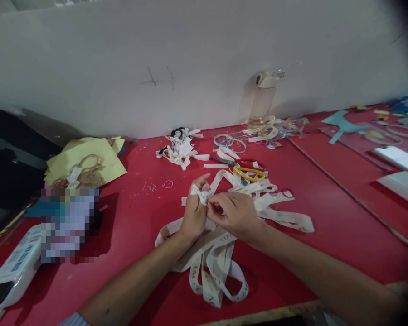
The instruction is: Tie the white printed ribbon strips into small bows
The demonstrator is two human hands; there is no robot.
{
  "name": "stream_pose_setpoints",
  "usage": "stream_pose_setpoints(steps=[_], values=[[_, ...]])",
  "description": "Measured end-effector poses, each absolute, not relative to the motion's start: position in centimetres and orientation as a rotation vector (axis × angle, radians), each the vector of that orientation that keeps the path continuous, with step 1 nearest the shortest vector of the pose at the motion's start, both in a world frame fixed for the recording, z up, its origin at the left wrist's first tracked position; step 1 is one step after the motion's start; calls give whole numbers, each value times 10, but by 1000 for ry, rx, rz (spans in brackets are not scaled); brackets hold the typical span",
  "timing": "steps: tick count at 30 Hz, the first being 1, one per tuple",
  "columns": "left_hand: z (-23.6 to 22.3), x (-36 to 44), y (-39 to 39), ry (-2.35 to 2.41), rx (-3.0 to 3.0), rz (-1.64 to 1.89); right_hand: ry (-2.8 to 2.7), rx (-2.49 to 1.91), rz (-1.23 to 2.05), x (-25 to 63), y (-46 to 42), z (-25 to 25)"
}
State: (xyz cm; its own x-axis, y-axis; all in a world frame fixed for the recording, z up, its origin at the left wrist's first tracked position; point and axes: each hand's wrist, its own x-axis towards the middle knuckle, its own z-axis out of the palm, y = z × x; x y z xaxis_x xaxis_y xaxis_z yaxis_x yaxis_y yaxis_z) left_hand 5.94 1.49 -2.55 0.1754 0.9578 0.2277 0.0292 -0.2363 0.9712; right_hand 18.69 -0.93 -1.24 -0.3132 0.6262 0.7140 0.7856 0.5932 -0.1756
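Observation:
A long cream ribbon (221, 237) printed with letters lies in loose loops on the red table, under and around both hands. Part of it, a white band, is wrapped round the fingers of my left hand (194, 216), whose index finger points up. The thumb tip presses against the band. My right hand (240, 215) is closed in a pinch beside it, fingertips at the edge of the wrapped ribbon. Just beyond the hands rest scissors (250, 173) with red and yellow handles, blades apart, on more ribbon.
Knotted white and black ribbon pieces (180, 147) lie at the back. Clear rings (229, 142) and a water bottle (263, 99) stand near the grey partition (204, 68). Yellow paper (110, 158) with twine is at left, a white device (18, 267) nearer. A phone (399, 158) is at right.

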Motion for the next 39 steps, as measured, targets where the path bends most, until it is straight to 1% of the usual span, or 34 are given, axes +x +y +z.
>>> stream_pose_setpoints(steps=[11, 21, 31, 39], values=[[-25, 59, 16, 974, 1526, 1185, -2063, -1147, -171, 188, -7, -14], [-24, 59, 17, 1036, 1457, 1188, -1901, -1217, 186, 193, -6, -18], [-23, 59, 18, 1051, 1486, 1189, -1880, -1201, 267, 192, -7, -19], [-22, 60, 17, 1034, 1481, 1181, -1882, -1213, 258, 193, -6, -20]])
